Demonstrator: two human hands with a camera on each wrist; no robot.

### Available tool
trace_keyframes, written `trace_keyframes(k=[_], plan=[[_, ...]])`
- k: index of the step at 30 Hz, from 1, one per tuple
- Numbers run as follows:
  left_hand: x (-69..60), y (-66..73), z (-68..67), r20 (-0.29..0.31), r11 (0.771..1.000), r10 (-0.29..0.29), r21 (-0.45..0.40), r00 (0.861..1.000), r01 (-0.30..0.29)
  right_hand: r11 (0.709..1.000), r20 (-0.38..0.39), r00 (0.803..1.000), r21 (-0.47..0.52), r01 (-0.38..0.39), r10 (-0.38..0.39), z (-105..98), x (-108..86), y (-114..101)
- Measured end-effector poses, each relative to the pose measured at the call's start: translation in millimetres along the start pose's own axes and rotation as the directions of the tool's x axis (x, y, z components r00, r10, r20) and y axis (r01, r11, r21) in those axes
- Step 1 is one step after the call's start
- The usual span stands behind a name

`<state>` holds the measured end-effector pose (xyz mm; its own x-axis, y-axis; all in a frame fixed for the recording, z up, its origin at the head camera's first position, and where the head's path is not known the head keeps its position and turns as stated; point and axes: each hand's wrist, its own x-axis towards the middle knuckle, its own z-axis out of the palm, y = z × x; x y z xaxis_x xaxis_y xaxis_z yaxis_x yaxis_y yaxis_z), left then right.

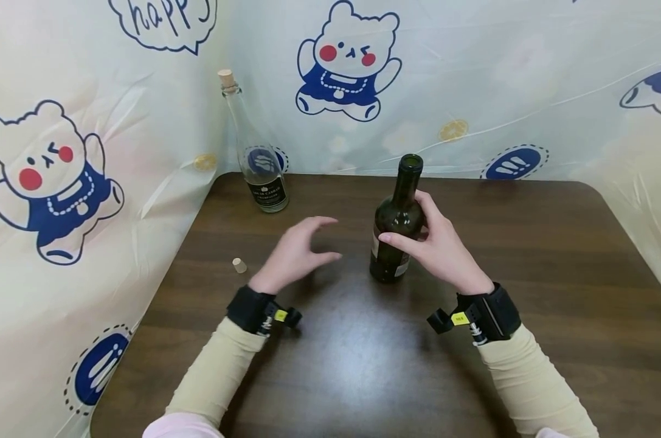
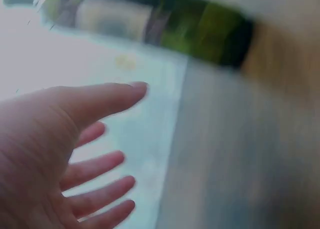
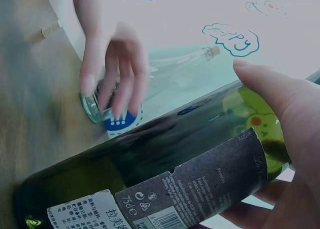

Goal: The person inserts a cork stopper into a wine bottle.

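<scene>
Two hands showed in the head view, and it was the right hand (image 1: 445, 243) that had the glass: thumb across one side, fingers round the other, closed about the green bottle (image 1: 390, 213) near its shoulder. Above that grip rose the neck, no stopper showing in its mouth; below it, the base sat at or close to the table (image 1: 357, 365), contact too hard to call. Left of the grip hung the left hand (image 1: 297, 252), thumb and fingers well apart, holding only air! Just outside that hand lay a loose cork (image 1: 239, 265); beyond it stood a clear bottle (image 1: 261, 161), its stopper (image 1: 227, 79) in place.

Over to the left wrist view, badly blurred: palm bare, fingers parted, the green bottle just past the thumb, not touching.

Then the right wrist view, and what a secure hold it looked, the dark label (image 3: 215, 184) between grip and base. The step in hand seemed to be steadying or setting the bottle; which, I couldn't tell. The next move, I judged, called for keeping it upright, and a small, careful pinch if the left hand wanted that loose cork.
</scene>
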<state>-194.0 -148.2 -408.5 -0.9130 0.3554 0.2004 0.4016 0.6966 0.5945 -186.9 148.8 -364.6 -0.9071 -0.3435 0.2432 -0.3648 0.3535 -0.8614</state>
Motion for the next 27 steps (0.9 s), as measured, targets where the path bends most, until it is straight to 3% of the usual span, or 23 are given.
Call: trace_keyframes(k=[2, 4, 8, 12, 15, 19, 27], plan=[[-10.5, -15.4, -20.0, -0.018, 0.995, -0.086, 0.053, 0.996, 0.087, 1.000, 0.001, 1.000, 0.002, -0.003, 0.003, 0, -0.1, 0], [-22.2, -30.3, -39.2, -0.027, 0.977, -0.186, 0.099, 0.982, 0.188, 1.000, 0.004, 1.000, 0.003, -0.005, 0.005, 0, -0.3, 0], [-45.3, -55.1, -66.3, -0.009, 0.911, -0.387, 0.154, 0.922, 0.384, 1.000, 0.006, 1.000, 0.005, -0.002, 0.002, 0, -0.3, 0], [-61.7, -71.1, -77.0, 0.031, 0.853, -0.507, 0.161, 0.861, 0.496, 1.000, 0.011, 1.000, 0.015, 0.002, -0.002, 0, -0.3, 0], [-68.4, -80.8, -75.9, 0.054, 0.831, -0.547, 0.156, 0.835, 0.534, 1.000, 0.019, 1.000, 0.025, -0.002, 0.001, 0, -0.4, -1], [-70.7, -90.6, -70.1, 0.050, 0.821, -0.565, 0.137, 0.824, 0.555, 1.000, 0.019, 1.000, 0.029, -0.005, 0.004, 1, -0.3, -1], [-71.2, -97.1, -64.1, -0.001, 0.818, -0.567, 0.118, 0.824, 0.563, 1.000, 0.014, 1.000, 0.024, -0.003, 0.002, 0, -0.7, 1]])
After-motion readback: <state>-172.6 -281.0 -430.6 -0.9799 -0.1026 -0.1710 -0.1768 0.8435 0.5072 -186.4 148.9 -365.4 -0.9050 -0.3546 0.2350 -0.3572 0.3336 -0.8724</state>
